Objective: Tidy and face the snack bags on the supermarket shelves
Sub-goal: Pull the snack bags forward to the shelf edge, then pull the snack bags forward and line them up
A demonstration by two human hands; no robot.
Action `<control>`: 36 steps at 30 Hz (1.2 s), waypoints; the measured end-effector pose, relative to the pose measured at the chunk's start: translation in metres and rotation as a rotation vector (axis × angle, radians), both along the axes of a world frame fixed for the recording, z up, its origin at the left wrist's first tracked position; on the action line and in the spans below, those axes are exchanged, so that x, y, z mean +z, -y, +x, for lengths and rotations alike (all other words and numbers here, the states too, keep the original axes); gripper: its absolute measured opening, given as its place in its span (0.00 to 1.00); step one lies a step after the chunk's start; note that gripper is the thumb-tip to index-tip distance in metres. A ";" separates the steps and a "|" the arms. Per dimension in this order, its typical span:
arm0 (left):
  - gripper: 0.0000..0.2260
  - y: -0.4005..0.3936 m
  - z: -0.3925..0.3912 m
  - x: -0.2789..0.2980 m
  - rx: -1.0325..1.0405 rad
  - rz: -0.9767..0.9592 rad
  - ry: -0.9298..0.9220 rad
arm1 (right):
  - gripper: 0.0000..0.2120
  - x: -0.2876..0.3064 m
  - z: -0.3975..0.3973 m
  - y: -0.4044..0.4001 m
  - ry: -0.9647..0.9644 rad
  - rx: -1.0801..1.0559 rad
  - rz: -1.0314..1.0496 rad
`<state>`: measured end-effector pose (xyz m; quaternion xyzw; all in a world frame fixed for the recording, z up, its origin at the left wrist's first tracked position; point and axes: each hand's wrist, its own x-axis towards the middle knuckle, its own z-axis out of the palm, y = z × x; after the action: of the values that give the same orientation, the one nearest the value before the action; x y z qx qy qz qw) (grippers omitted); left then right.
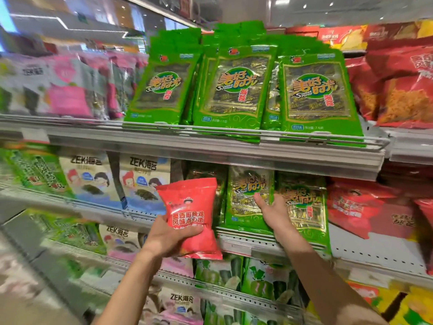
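Observation:
My left hand (pixel 167 238) grips a red snack bag (pixel 191 212) from below, holding it upright in front of the middle shelf (pixel 248 242). My right hand (pixel 273 211) rests with fingers spread against green seaweed bags (pixel 248 198) that stand on that shelf; its fingertips lie between two of the packs. It presses on them and does not clasp one. More red bags (pixel 356 205) of the same kind lie further right on the same shelf. Large green seaweed bags (pixel 236 90) fill the upper shelf, faces forward.
White and blue seaweed bags (pixel 143 181) stand left on the middle shelf. Pink and white packs (pixel 70 90) sit upper left, red chip bags (pixel 403 90) upper right. A bare stretch of perforated shelf (pixel 365 252) shows at the right. Lower shelves hold more green and white bags.

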<state>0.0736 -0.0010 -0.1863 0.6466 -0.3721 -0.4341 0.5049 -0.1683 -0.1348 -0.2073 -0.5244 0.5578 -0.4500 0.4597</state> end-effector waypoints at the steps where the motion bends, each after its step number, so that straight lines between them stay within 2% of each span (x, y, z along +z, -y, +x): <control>1: 0.20 -0.003 0.001 -0.002 0.003 0.002 -0.002 | 0.33 -0.003 0.001 -0.001 -0.016 0.011 -0.004; 5: 0.18 -0.010 0.000 -0.005 0.009 0.026 -0.027 | 0.42 -0.013 0.000 -0.001 -0.188 0.052 -0.018; 8: 0.18 -0.009 -0.005 -0.008 -0.014 0.031 -0.011 | 0.43 -0.011 -0.002 -0.002 -0.461 0.025 -0.051; 10: 0.18 -0.008 -0.011 -0.011 -0.043 0.030 -0.014 | 0.38 -0.005 -0.004 -0.008 -0.647 -0.043 -0.132; 12: 0.20 -0.005 -0.019 -0.012 -0.067 0.019 -0.022 | 0.28 -0.002 -0.008 -0.013 -0.772 -0.074 -0.225; 15: 0.21 0.003 -0.037 -0.012 -0.106 -0.008 -0.028 | 0.19 0.002 -0.021 -0.021 -0.874 -0.100 -0.319; 20: 0.21 0.022 -0.082 -0.012 -0.176 -0.052 -0.047 | 0.17 0.004 -0.067 -0.039 -0.753 -0.143 -0.308; 25: 0.24 0.044 -0.146 -0.008 -0.237 -0.101 -0.074 | 0.07 -0.005 -0.140 -0.067 -0.570 -0.227 -0.173; 30: 0.24 0.061 -0.219 -0.005 -0.262 -0.175 -0.053 | 0.13 -0.023 -0.213 -0.094 -0.377 -0.303 -0.089; 34: 0.28 0.074 -0.277 -0.003 -0.273 -0.194 -0.024 | 0.24 -0.036 -0.262 -0.110 -0.255 -0.328 -0.048; 36: 0.33 0.082 -0.303 -0.001 -0.279 -0.199 -0.022 | 0.26 -0.037 -0.281 -0.118 -0.069 -0.310 0.040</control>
<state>-0.2294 -0.0833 -0.1877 0.5307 -0.4938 -0.4682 0.5054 -0.4497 -0.0170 -0.2448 -0.4382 0.6563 -0.4861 0.3756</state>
